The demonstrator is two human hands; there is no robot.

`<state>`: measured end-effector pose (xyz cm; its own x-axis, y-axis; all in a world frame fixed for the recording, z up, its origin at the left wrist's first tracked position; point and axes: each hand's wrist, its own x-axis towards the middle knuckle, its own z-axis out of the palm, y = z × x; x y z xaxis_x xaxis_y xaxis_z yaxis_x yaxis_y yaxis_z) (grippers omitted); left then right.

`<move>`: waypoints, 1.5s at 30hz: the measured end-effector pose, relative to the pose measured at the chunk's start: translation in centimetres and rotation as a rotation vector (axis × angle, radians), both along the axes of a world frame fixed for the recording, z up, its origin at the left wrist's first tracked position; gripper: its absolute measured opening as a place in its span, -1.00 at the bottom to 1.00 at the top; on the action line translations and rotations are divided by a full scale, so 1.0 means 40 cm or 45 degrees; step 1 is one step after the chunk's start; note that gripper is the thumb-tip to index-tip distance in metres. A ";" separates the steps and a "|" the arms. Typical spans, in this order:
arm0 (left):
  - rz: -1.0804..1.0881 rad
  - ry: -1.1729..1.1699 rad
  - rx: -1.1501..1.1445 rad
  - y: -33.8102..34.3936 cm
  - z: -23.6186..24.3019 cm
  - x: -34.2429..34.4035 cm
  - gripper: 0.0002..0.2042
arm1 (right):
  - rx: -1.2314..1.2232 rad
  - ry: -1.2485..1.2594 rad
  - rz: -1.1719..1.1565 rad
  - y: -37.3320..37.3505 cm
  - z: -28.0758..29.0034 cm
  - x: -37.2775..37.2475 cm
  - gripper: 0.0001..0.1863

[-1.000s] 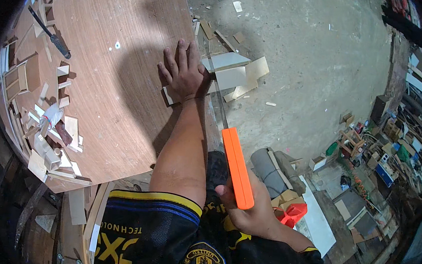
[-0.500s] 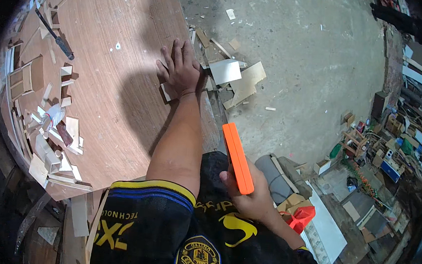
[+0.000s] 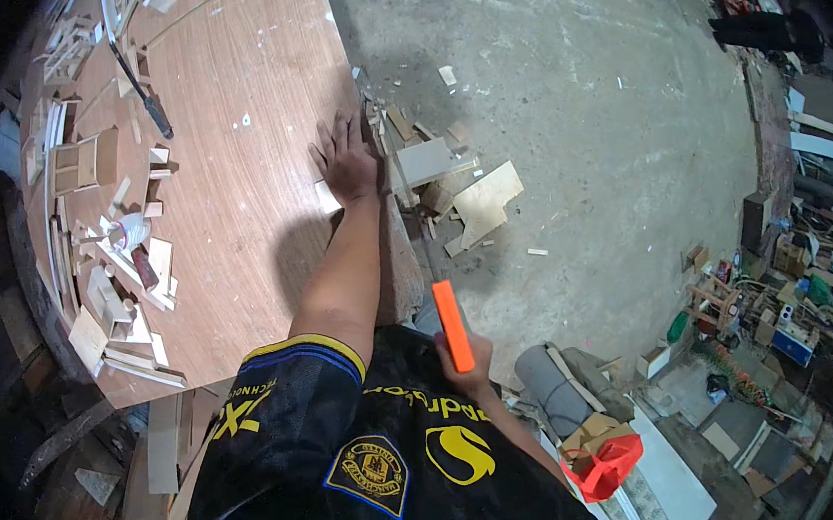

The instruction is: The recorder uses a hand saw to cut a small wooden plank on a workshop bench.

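Note:
My left hand (image 3: 353,170) lies flat with fingers spread at the right edge of the brown wood-grain table (image 3: 244,195), pressing down there. A small pale wood piece (image 3: 327,198) shows beside its wrist; the rest of what lies beneath the palm is hidden. My right hand (image 3: 465,365) is closed around the orange handle of what looks like a hand saw (image 3: 453,326), low in front of my body and just off the table. Its thin blade appears nearly edge-on, running forward toward the table edge by my left hand, and is hard to make out.
Wood offcuts (image 3: 488,202) litter the concrete floor (image 3: 584,156) beyond the table edge. On the table's left lie a dark-handled tool (image 3: 157,116) and several wood strips and blocks (image 3: 111,298). A grey roll (image 3: 550,381) and a red bag (image 3: 608,467) are at my right.
The orange handle and my right hand have moved down, away from the camera. The whole view has shifted a little. My left hand stays flat at the table edge.

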<state>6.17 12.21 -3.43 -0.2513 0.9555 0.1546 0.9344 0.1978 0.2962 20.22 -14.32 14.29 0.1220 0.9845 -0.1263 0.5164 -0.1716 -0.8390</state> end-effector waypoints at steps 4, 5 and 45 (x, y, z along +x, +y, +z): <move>-0.022 -0.023 0.002 0.002 0.025 0.004 -0.56 | 0.372 0.015 0.052 -0.009 0.066 0.032 -0.85; -0.027 -0.055 0.024 0.004 0.020 0.012 -0.56 | 0.410 0.056 0.028 -0.004 0.099 0.052 -0.83; -0.365 -1.265 -0.716 -0.518 0.274 0.091 -0.79 | 0.415 0.248 -0.728 -0.461 0.110 0.473 -0.79</move>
